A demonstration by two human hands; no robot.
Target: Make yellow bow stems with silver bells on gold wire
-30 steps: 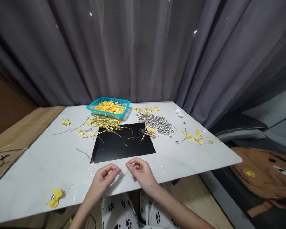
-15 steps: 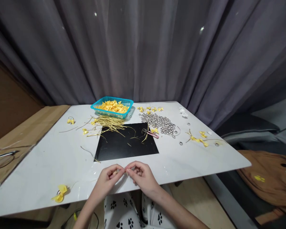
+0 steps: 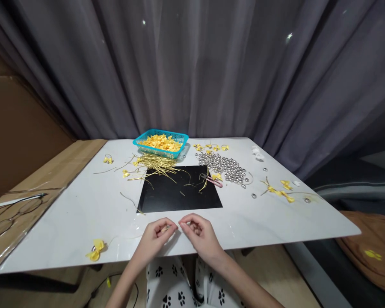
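Observation:
My left hand (image 3: 157, 234) is over the front edge of the table with thumb and fingers pinched on a thin pale cord. That cord runs off to the left toward a yellow ribbon bow (image 3: 97, 249) with a silvery bead beside it. Close by, almost fingertip to fingertip with the left, my right hand (image 3: 200, 236) is pinched too; whatever is between its fingertips is too small to make out. Beyond both hands lies a black mat (image 3: 179, 199), with a pink-handled pair of snips (image 3: 214, 180) and cord scraps on it.
A blue basket (image 3: 137, 143) of yellow bows stands at the back. Gold ties (image 3: 157, 163) are heaped before it, and silvery beads (image 3: 227, 167) are spread to the right. Tied bows (image 3: 282, 193) lie at the far right. Glasses (image 3: 6, 224) rest on cardboard at left.
My fingertips, touching half a second ago, are now slightly apart. The whole view has shifted, so the table and things on it appear farther right.

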